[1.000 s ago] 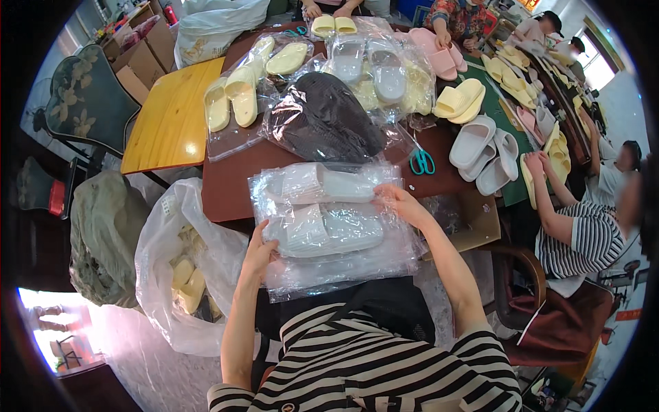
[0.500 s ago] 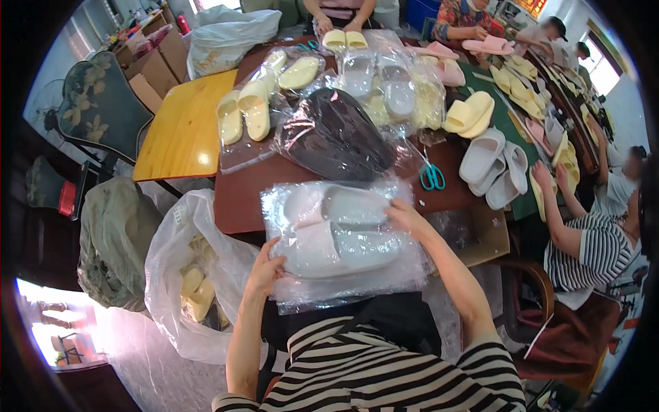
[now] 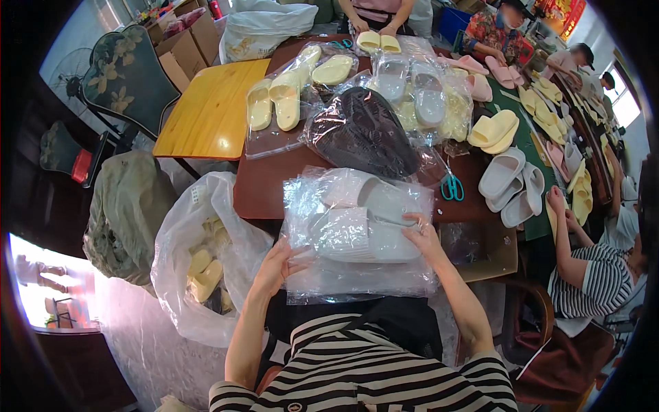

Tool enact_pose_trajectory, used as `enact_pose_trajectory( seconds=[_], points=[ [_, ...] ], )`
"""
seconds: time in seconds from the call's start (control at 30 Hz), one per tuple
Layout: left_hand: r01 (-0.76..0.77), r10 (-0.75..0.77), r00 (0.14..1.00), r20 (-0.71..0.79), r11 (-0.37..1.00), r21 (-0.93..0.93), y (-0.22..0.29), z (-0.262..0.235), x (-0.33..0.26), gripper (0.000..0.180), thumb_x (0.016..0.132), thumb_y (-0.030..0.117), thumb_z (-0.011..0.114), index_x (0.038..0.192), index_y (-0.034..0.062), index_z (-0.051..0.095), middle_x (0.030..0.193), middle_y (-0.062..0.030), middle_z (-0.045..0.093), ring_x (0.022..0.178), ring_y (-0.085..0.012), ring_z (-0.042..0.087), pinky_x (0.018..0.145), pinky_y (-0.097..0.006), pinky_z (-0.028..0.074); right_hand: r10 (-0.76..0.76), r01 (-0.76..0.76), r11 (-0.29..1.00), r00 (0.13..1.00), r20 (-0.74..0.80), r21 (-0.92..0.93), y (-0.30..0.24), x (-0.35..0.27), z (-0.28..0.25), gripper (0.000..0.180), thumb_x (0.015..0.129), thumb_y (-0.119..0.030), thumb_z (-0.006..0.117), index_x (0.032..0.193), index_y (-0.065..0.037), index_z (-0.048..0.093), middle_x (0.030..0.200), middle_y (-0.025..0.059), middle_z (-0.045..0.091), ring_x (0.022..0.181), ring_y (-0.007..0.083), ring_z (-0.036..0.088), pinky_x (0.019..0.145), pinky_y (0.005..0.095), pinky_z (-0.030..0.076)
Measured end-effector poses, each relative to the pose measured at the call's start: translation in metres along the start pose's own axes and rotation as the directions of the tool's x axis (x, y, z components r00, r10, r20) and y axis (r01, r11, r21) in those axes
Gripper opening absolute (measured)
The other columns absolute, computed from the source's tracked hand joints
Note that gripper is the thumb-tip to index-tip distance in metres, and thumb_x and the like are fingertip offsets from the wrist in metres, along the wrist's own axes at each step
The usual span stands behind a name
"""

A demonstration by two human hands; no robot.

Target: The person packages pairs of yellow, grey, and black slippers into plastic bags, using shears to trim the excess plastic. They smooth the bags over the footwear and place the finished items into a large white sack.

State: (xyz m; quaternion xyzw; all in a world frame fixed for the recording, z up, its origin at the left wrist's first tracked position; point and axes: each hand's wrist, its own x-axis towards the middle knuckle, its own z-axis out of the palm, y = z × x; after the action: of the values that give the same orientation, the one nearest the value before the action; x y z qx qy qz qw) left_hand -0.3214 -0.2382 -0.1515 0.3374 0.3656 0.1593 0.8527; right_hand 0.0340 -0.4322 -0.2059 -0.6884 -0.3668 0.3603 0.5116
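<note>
A pair of light grey slippers (image 3: 395, 244) lies side by side in a clear plastic bag (image 3: 322, 278) in front of me, at the table's near edge. My right hand (image 3: 421, 239) grips the slippers through the plastic at their right end, thumb and fingers closed on them. At the bag's left edge is my left hand (image 3: 278, 264), its fingers spread and touching the plastic. Just beyond, a dark bundle in clear plastic (image 3: 360, 130) rests on the brown table (image 3: 268, 189). Teal-handled scissors (image 3: 452, 187) lie to its right.
Bagged yellow slippers (image 3: 285, 103) and bagged grey ones (image 3: 429, 96) cover the table's far part. Loose grey slippers (image 3: 511, 180) stand at the right. A white sack (image 3: 185, 275) holding yellow slippers is at my left, a cardboard box (image 3: 491, 264) under the right edge. Co-workers sit around.
The bagged slippers appear turned slightly. My left hand's fingers have spread out from their hold on the left edge; my right hand has slid toward me along the right end. The view has shifted.
</note>
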Motion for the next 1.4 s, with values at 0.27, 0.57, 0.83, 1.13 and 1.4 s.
enact_pose_trajectory(
  seconds=[0.27,0.57,0.83,1.13,1.4],
  points=[
    [-0.046,0.785,0.537,0.309,-0.338,0.940,0.064,0.050,-0.017,0.050,0.090,0.009,0.061,0.137,-0.0001,0.047,0.103,-0.0219,0.064,0.088,-0.0388,0.064,0.082,-0.043,0.051,0.022,-0.030,0.998,0.988,0.155,0.049,-0.005,-0.004,-0.017,0.034,0.085,-0.008,0.071,0.118,-0.007,0.064,0.119,0.0027,0.061,0.118,0.0141,0.052,0.103,0.0302,0.039],
    [-0.066,0.609,0.780,0.140,-0.141,0.988,-0.028,0.018,0.123,0.054,0.097,0.023,0.050,0.146,0.0024,0.039,0.151,-0.0191,0.039,0.142,-0.0370,0.034,0.116,-0.052,0.025,0.024,-0.028,1.000,0.984,0.175,0.015,-0.002,-0.003,-0.011,0.038,0.084,-0.008,0.072,0.121,-0.008,0.064,0.119,0.0015,0.061,0.110,0.0117,0.054,0.096,0.0275,0.043],
    [-0.079,0.612,0.733,0.296,-0.355,0.932,-0.044,0.007,0.126,0.062,0.099,0.038,0.049,0.155,0.0174,0.031,0.160,-0.0204,0.022,0.149,-0.0392,0.017,0.118,-0.057,0.011,0.027,-0.043,0.986,0.995,-0.097,-0.163,-0.010,-0.081,-0.143,0.031,0.080,-0.008,0.073,0.110,-0.006,0.067,0.108,0.0006,0.063,0.103,0.0109,0.056,0.089,0.0271,0.045],
    [-0.009,0.658,0.653,0.375,-0.488,0.873,-0.026,0.033,0.111,0.053,0.099,0.036,0.052,0.144,0.0099,0.046,0.155,-0.0174,0.032,0.145,-0.0405,0.022,0.116,-0.059,0.016,-0.028,-0.009,0.998,0.853,-0.521,-0.067,-0.087,-0.173,-0.234,0.031,0.079,-0.011,0.074,0.108,-0.006,0.063,0.101,0.0002,0.060,0.093,0.0111,0.055,0.080,0.0258,0.046],
    [-0.262,0.304,0.941,-0.148,0.932,0.249,-0.004,0.008,0.112,0.045,0.105,0.036,0.043,0.131,0.0014,0.057,0.121,-0.0109,0.062,0.110,-0.0217,0.058,0.093,-0.035,0.046,-0.129,0.130,0.987,0.991,0.015,-0.096,-0.094,-0.043,-0.066,0.031,0.081,-0.006,0.071,0.112,-0.006,0.065,0.107,0.0029,0.062,0.099,0.0135,0.059,0.087,0.0293,0.048]
  ],
)
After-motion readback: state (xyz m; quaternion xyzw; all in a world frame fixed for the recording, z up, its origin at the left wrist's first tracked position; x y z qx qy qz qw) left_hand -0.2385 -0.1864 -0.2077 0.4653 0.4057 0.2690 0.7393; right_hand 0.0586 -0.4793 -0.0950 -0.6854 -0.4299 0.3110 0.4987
